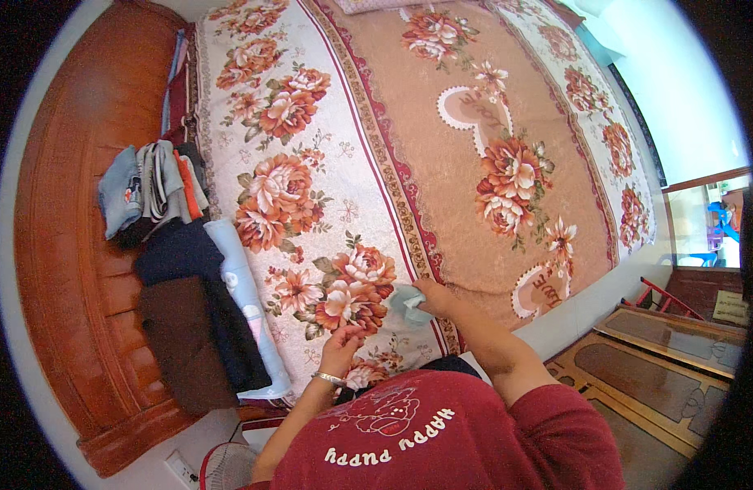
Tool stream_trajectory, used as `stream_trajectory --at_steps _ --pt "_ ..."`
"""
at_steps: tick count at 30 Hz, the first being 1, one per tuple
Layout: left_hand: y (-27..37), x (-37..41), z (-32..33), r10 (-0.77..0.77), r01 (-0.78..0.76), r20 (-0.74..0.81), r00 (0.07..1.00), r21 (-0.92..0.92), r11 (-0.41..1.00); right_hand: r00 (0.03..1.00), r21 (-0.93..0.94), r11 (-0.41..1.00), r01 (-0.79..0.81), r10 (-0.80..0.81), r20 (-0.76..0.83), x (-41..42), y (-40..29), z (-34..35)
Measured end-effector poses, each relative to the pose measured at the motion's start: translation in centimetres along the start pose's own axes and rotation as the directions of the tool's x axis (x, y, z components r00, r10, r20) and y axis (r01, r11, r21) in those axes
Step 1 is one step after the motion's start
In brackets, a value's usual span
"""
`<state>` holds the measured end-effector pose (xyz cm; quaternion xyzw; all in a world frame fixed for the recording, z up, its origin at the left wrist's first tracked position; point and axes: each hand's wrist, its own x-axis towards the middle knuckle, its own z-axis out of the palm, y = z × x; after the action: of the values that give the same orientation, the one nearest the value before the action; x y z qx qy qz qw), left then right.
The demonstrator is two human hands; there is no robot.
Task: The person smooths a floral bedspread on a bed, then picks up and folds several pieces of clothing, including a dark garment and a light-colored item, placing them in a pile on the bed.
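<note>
A floral bed cover (364, 184) spreads out before me, white at its sides and tan in the middle. My right hand (438, 299) grips a small pale green cloth (408, 304), bunched, at the cover's red-striped border. To its left, my left hand (346, 344), with a silver bracelet at the wrist, is over the white floral part; its fingers are curled together, and whether anything small is between them cannot be told.
Folded clothes (162, 184) are stacked at the left by the wooden headboard (82, 245). Dark garments (180, 331) and a light blue patterned cloth (245, 300) lie below them. A fan (226, 467) stands bottom left; wooden cabinet doors (640, 373) are at the right.
</note>
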<state>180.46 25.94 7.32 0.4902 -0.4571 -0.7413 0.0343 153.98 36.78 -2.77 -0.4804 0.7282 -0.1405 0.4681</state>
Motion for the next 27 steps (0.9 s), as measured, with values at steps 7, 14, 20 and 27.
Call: stream_trajectory --at_steps 7,14,20,27 --pt "7.1 -1.9 2.3 0.107 -0.115 -0.051 0.993 -0.217 0.969 0.977 0.755 0.638 0.151 -0.211 -0.017 -3.6 -10.5 -8.2" --pt "13.8 -6.1 4.1 0.347 -0.212 0.284 0.894 -0.415 0.885 0.887 0.755 0.574 0.317 -0.461 -0.023 -7.1 -17.0 -13.6" --pt "16.7 -10.6 5.5 0.447 -0.438 0.083 0.891 -0.107 0.893 0.823 0.444 0.716 0.538 -0.56 -0.093 -9.4 -20.7 -14.2" --pt "16.4 -11.6 4.5 0.373 -0.378 -0.106 0.922 -0.467 0.8 0.588 -0.167 0.806 0.568 -0.539 -0.604 -12.0 -24.4 -11.8"
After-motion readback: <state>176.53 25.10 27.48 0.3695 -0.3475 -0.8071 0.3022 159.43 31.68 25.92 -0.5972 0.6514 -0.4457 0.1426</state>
